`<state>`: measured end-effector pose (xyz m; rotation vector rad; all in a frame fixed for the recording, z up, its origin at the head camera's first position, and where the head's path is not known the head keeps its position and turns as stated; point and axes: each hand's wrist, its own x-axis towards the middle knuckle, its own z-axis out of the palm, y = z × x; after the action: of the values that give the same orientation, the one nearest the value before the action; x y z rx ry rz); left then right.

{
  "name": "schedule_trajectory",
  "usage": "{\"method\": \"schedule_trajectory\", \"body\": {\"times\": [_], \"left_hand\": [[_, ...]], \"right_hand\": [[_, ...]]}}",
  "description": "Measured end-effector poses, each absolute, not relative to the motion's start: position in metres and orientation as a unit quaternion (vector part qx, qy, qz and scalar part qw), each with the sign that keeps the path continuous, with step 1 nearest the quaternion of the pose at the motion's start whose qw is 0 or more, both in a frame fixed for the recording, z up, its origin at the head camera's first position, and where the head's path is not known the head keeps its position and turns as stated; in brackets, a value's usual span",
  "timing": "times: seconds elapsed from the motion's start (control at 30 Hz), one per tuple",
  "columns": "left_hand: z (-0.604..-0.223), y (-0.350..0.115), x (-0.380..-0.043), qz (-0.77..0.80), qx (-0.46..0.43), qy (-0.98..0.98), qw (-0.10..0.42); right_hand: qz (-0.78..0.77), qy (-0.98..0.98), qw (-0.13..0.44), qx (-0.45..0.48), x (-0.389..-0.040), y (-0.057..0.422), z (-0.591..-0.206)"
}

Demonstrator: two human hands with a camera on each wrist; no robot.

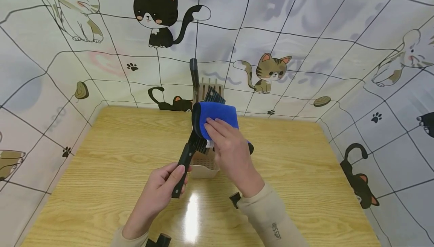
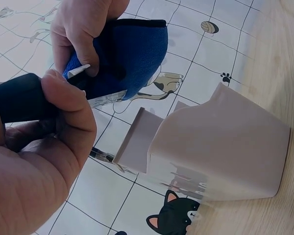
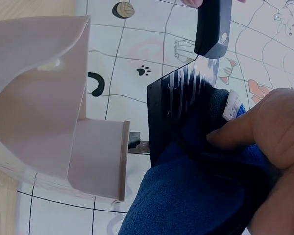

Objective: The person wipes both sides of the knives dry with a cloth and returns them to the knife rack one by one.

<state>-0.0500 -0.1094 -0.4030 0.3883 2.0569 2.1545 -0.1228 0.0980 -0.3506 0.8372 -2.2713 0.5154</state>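
Cats [image 1: 155, 9] dot the wall [image 1: 220, 38]. My left fingers [image 2: 71, 95] grip the knife [image 1: 187, 153]; my right fingers [image 1: 224, 129] pinch cloth [image 1: 220, 112] round its far blade [image 3: 169, 105].

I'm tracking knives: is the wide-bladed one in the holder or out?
Out: the left hand grips its handle, blade clear of the holder.

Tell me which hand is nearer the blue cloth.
Right. The right hand holds the blue cloth against the blade; the left hand is farther off, gripping the black handle.
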Motion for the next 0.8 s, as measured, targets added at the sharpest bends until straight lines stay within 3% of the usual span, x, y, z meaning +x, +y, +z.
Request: {"method": "schedule_trajectory", "body": {"times": [0.8], "left_hand": [[-0.404, -0.112, -0.047, 0.728, 0.161, 0.662, 0.073]], "right_hand": [[0.224, -0.867, 0.338, 0.29, -0.155, 0.111, -0.345]]}}
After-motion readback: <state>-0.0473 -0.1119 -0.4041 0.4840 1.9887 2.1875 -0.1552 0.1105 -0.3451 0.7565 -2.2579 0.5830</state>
